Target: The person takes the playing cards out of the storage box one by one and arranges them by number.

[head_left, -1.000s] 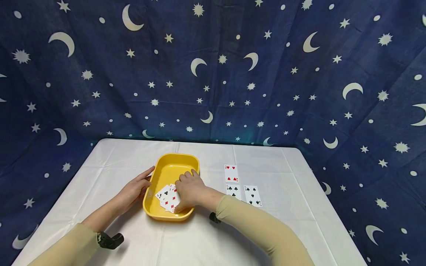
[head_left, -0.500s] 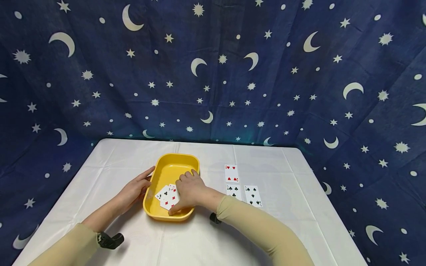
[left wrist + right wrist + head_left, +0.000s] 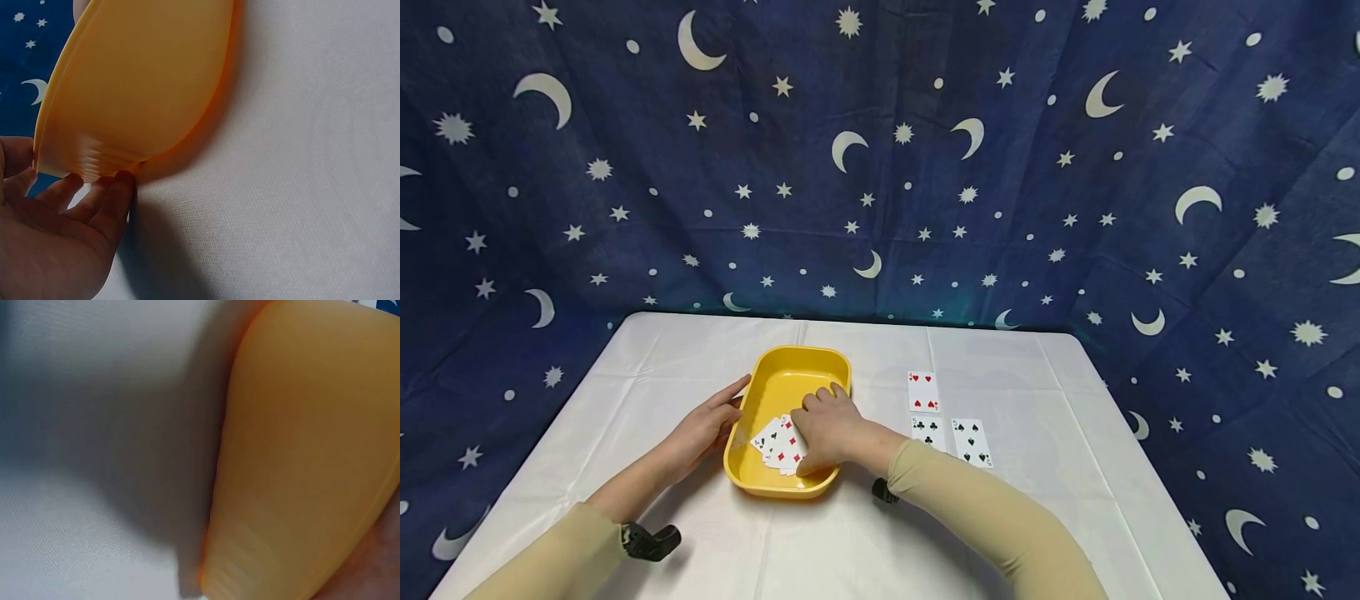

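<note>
A yellow tray stands on the white table, left of its middle. Several overlapping playing cards lie in its near end, with diamonds on the upper one and clubs on one beneath. My right hand reaches in over the tray's right rim and grips the cards at their right edge; its fingertips are hidden. Against the tray's left outer wall rests my left hand. In the left wrist view its fingers touch the wall from outside. The right wrist view shows mostly the tray's outer side.
To the right of the tray lie a four of hearts, a card of clubs partly behind the right forearm, and a five of spades. A dark blue curtain with moons and stars hangs behind the table.
My right thumb slid left over the cards, then back right. The cards shifted slightly, and the diamonds card shows more of its face. My left hand and the tray stayed in place.
</note>
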The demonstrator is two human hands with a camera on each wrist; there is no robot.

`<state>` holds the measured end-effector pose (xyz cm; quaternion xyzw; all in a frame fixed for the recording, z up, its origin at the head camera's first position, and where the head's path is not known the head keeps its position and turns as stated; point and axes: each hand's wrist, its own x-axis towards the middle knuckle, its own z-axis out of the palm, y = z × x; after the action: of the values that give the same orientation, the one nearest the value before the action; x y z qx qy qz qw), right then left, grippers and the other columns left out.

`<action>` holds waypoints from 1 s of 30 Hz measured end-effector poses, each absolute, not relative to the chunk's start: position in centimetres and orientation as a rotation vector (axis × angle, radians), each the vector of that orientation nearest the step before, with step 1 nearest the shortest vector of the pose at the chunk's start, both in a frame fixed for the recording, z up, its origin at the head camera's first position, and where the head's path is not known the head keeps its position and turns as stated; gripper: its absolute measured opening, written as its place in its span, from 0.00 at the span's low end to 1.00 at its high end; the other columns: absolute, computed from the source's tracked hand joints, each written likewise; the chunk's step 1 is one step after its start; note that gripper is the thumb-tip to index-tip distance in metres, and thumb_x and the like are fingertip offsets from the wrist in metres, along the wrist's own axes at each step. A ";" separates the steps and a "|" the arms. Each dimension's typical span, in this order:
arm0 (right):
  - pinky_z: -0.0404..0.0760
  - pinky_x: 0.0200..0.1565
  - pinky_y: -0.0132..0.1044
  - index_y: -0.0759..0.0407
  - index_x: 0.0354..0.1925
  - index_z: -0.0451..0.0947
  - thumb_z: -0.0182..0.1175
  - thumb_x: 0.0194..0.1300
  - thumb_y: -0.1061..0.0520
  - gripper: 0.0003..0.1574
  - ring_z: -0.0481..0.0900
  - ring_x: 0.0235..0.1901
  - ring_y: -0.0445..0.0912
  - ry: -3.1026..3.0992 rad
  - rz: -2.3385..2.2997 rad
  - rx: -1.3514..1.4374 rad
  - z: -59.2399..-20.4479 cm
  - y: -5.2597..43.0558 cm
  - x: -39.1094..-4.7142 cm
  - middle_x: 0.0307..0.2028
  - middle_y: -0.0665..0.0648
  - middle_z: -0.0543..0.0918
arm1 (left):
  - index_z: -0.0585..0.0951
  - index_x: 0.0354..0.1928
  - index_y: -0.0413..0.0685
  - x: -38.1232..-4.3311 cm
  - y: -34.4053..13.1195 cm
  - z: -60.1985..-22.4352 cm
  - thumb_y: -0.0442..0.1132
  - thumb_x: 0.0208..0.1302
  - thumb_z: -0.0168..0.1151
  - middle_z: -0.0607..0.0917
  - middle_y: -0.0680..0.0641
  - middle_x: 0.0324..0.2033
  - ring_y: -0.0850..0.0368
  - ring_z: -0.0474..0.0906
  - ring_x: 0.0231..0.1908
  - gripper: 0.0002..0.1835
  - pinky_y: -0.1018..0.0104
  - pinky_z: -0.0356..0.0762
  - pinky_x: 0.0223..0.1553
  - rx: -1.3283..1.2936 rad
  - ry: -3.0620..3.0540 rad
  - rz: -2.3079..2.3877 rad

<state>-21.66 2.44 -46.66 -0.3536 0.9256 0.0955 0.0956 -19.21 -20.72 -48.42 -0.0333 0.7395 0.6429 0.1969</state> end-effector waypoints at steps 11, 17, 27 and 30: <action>0.55 0.72 0.51 0.47 0.56 0.80 0.70 0.49 0.23 0.44 0.68 0.57 0.47 2.727 0.284 -1.070 -46.5 2.7 -22.1 0.52 0.48 0.75 | 0.48 0.83 0.59 -19.3 -20.7 -48.5 0.37 0.76 0.43 0.54 0.36 0.79 0.38 0.58 0.74 0.37 0.42 0.60 0.70 -0.095 2.065 1.805; 0.60 0.69 0.48 0.46 0.52 0.80 0.70 0.50 0.24 0.40 0.67 0.53 0.46 2.732 0.271 -1.099 -46.4 2.9 -22.3 0.47 0.47 0.75 | 0.48 0.83 0.60 -19.2 -20.7 -48.5 0.37 0.76 0.43 0.54 0.36 0.79 0.38 0.58 0.74 0.37 0.42 0.60 0.70 -0.083 2.065 1.802; 0.64 0.64 0.44 0.44 0.55 0.80 0.68 0.47 0.20 0.45 0.68 0.51 0.44 2.712 0.273 -1.124 -46.5 3.0 -22.5 0.48 0.46 0.75 | 0.48 0.83 0.59 -19.3 -20.7 -48.4 0.37 0.76 0.43 0.52 0.36 0.79 0.38 0.56 0.75 0.37 0.41 0.59 0.70 -0.088 2.063 1.799; 0.62 0.67 0.45 0.45 0.57 0.79 0.70 0.43 0.18 0.51 0.68 0.53 0.44 2.707 0.298 -1.132 -46.6 3.0 -22.4 0.51 0.46 0.76 | 0.47 0.83 0.59 -19.3 -20.7 -48.4 0.37 0.76 0.43 0.52 0.36 0.79 0.37 0.56 0.75 0.37 0.41 0.59 0.70 -0.087 2.068 1.795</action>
<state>-22.43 3.03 -46.56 -0.3820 0.9136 0.1005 0.0963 -19.26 -20.70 -48.35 -0.0313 0.7397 0.6419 0.1996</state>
